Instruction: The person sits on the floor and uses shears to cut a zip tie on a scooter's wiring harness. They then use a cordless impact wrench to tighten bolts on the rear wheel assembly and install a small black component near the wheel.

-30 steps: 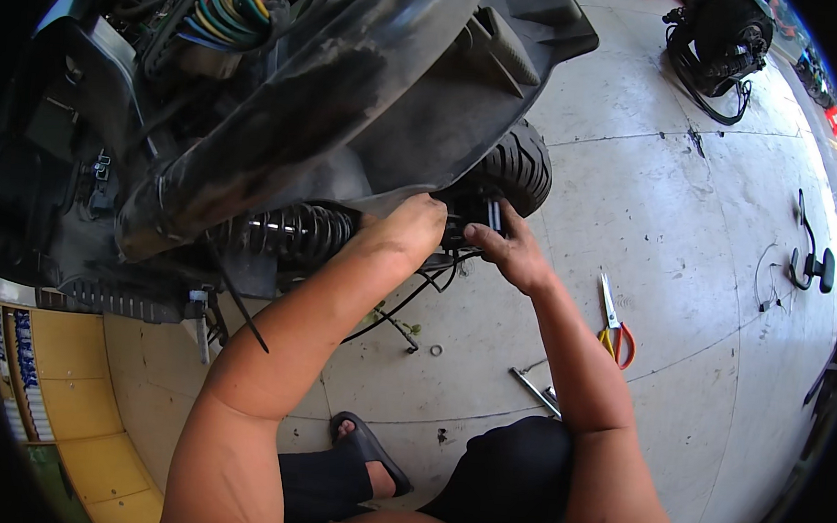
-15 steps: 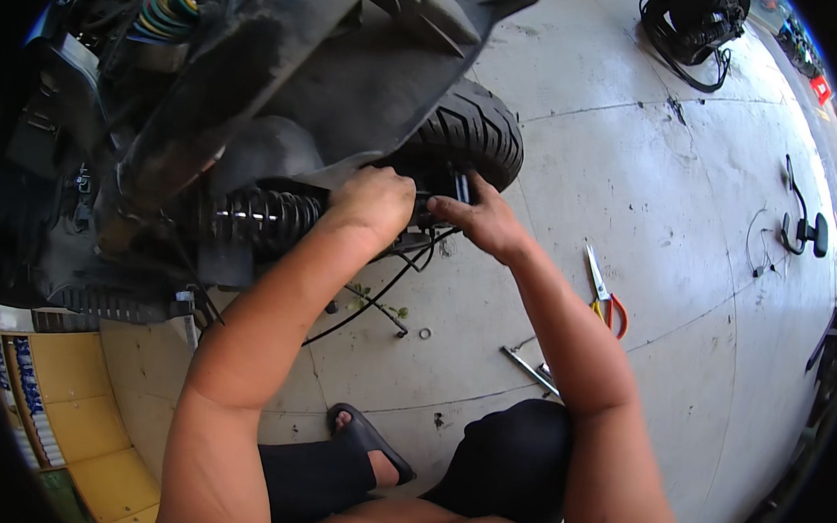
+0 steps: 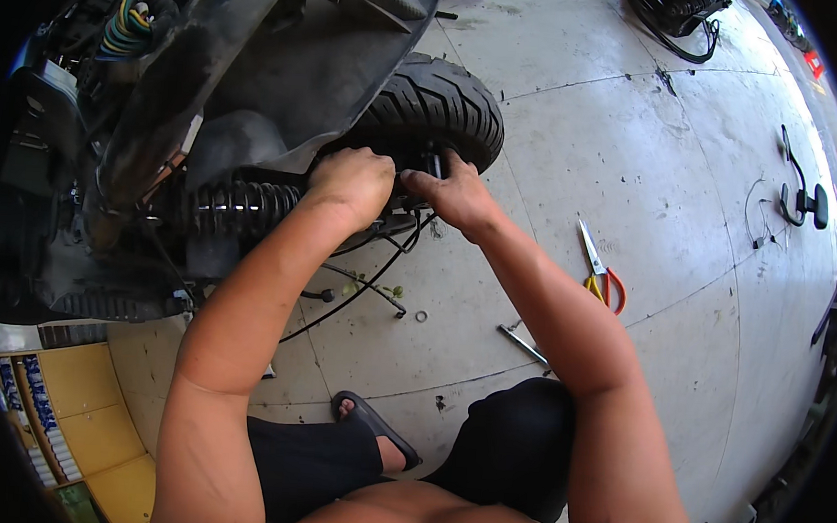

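Note:
My left hand is closed in a fist beside the wheel hub of a partly stripped scooter; what its fingers grip is hidden. Close to its right, my right hand has thumb and forefinger around a short shiny metal cylinder at the wheel's centre. Just beyond both hands stands the black treaded tyre. A coil-spring shock absorber lies left of my left hand. Below my hands a black cable hangs in a curve toward the floor.
Scissors with red and yellow handles lie on the concrete floor, near a metal bar tool and a small ring. Dark fender plastic overhangs the wheel. At far right rests a black part with a bent stem. Yellow shelving stands lower left.
The whole view has shifted, so the scooter, hands and floor items sit higher and mostly further left in the picture. Both hands keep their places at the wheel hub.

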### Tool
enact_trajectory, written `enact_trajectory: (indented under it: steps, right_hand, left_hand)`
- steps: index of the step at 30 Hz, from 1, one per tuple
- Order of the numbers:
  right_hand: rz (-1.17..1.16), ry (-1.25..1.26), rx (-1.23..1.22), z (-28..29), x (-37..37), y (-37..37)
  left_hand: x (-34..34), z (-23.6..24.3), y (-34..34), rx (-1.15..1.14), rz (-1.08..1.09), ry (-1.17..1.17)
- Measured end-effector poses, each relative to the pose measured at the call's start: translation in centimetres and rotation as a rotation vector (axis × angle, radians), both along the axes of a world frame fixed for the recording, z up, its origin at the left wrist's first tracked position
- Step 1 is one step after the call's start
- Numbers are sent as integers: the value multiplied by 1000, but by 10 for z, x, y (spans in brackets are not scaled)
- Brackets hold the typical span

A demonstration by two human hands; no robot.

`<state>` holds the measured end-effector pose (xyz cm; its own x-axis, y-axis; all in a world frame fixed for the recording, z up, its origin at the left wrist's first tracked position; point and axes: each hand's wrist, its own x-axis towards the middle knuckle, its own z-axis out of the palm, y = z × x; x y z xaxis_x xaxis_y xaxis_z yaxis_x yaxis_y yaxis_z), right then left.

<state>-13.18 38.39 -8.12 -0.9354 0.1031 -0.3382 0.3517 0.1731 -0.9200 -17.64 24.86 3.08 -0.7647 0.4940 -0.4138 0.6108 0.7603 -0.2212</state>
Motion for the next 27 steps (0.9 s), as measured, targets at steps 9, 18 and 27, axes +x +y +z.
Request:
enact_trajectory:
  steps: [9,18,27]
  right_hand:
    - [-66,-34,68,2,-1,-6]
    - [32,-50,-486,-15,-4,15]
    - [-74,63,-599,-38,2,11]
  left_hand:
    - [1,1,6,33,30,-16]
    - [1,-3,4,-20,18,-10]
    - [-6,-24,-3,-60,-97,67]
